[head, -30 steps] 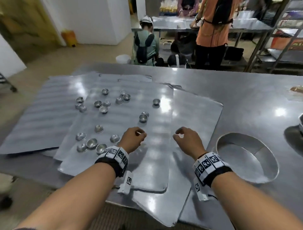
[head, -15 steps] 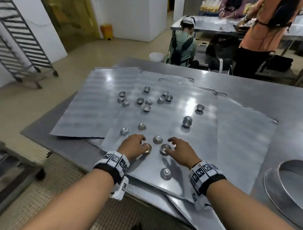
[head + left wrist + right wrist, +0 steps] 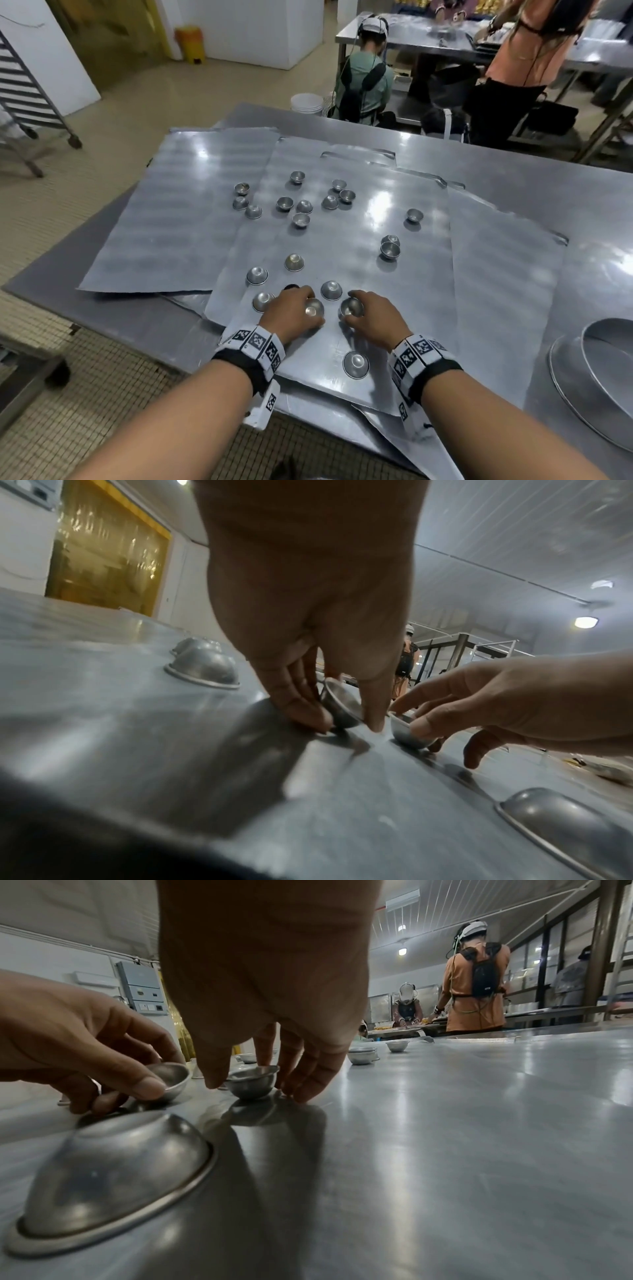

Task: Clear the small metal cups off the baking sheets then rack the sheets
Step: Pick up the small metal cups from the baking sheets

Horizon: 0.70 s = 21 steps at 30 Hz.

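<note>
Several small metal cups lie scattered on overlapping baking sheets [image 3: 359,274], some upright, some upside down. My left hand [image 3: 310,308] pinches one cup [image 3: 314,307] near the top sheet's front edge. In the left wrist view that cup [image 3: 339,704] is tilted between thumb and fingers of the left hand [image 3: 346,719]. My right hand [image 3: 356,310] curls round a neighbouring upright cup [image 3: 351,306], whose base touches the sheet; the right wrist view shows this cup [image 3: 251,1081] inside the right hand [image 3: 255,1088]. An upside-down cup [image 3: 356,365] sits just in front of the right wrist.
A large round metal pan [image 3: 599,370] lies on the steel table [image 3: 548,192] at the right. A wheeled tray rack [image 3: 24,92] stands on the floor at the far left. People work at another table [image 3: 428,37] behind. The table's front edge is at my forearms.
Both hands came down from hovering over the sheet to the nearest cups. Since half a second ago their fingers closed round one cup each, and the left cup tipped up.
</note>
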Motion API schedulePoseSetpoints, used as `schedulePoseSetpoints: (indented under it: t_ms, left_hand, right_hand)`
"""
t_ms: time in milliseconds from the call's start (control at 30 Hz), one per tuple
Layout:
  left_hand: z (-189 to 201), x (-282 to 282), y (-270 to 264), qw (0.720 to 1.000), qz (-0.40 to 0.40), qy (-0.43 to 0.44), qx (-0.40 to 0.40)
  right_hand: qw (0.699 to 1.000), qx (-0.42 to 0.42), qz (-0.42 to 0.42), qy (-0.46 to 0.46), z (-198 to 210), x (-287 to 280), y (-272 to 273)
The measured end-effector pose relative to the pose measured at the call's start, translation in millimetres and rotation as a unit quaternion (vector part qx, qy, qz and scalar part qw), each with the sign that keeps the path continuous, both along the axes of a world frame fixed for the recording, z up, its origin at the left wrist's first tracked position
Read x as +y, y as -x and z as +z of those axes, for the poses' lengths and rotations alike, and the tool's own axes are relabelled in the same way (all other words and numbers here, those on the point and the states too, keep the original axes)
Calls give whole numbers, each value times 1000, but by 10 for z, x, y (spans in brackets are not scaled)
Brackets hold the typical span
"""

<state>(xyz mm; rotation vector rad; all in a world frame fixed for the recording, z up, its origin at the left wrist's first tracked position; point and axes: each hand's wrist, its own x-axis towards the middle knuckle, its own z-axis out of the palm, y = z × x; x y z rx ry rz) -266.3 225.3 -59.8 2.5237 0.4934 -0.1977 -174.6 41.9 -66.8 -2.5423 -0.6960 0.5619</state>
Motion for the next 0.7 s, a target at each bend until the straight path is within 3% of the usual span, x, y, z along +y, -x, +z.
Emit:
schedulePoseSetpoints:
  t_ms: [333,467,567,700]
  left_hand:
    - [-96,82,48,987,28,153,-36]
    - [-96,93,88,920,154,356,-48]
    - [-60,76,115,877,199,433,-53]
    - [-24,73,131,829,241,499,-67]
  right_hand:
    - [1000,-2,4,0,-18,-77,-21]
    - [1000,-4,5,20,0,-109,-39]
    - [1000,-8,9,24,68,-97,-49]
    - [998,-26,1,-57,204,5,-5]
